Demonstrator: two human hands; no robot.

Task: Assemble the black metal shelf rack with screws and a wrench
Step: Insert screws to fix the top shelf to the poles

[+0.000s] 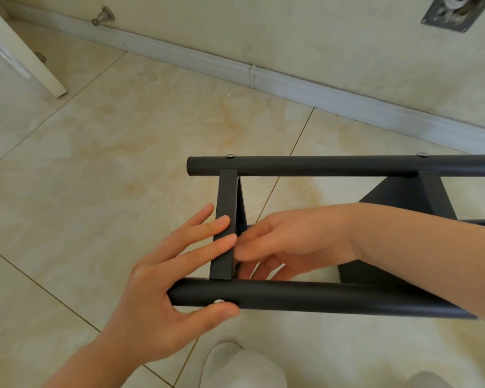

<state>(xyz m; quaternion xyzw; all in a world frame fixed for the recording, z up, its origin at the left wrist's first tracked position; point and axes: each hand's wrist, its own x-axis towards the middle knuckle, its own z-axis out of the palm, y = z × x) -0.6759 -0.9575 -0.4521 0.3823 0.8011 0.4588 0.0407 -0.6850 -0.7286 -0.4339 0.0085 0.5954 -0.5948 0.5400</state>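
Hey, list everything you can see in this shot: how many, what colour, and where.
shelf rack: one, black, lying on the floor, centre right
far tube: one, black, top of rack
near tube: one, black, closest to the camera
crossbar: one, black, between the tubes, left end
screws: three visible, silver, two on far tube, one on near tube
floor tiles: beige, throughout
skirting board: one, white, along the wall
door stop: one, silver, top left
wall plate: one, grey, top right
panel: one, white, top left
feet: two, white footwear, bottom edge
left hand: fingers flat on crossbar, thumb by near screw
right hand: between the tubes, fingertips at crossbar
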